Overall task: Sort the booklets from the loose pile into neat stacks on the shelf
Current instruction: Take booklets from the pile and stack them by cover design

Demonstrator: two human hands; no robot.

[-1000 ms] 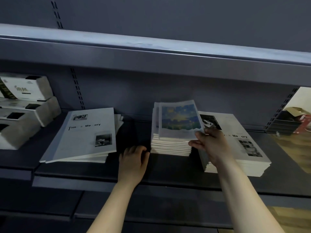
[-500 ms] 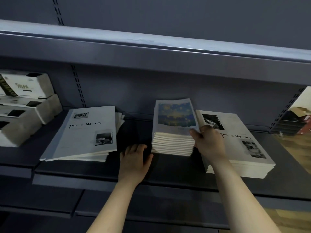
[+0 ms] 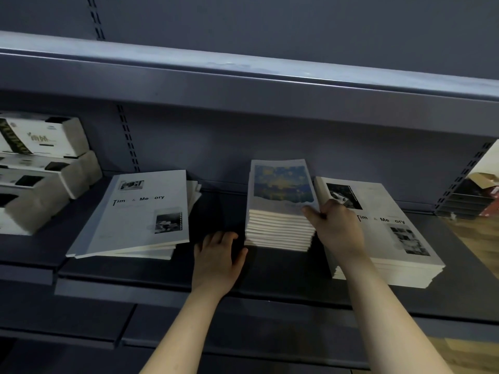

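Note:
A middle stack of small booklets [image 3: 278,228] with a blue-and-yellow painted cover stands on the dark shelf [image 3: 270,276]. My right hand [image 3: 333,228] grips the top booklet at its near right corner, thumb on the cover. My left hand [image 3: 217,256] lies flat and open on the shelf just left of that stack, thumb near its base. To the left lies a loose, fanned pile of large white "Time & Memory" booklets [image 3: 140,214]. A squarer stack of the same white booklets [image 3: 388,238] sits on the right, partly behind my right wrist.
White tissue packs [image 3: 40,163] are piled at the far left of the shelf. Another shelf board [image 3: 243,76] overhangs above. At the far right edge I see a wooden floor and a cardboard box [image 3: 483,182].
The painted-cover booklet in my right hand has come down flat onto the middle stack. My right hand stays at its corner. The left hand has barely moved.

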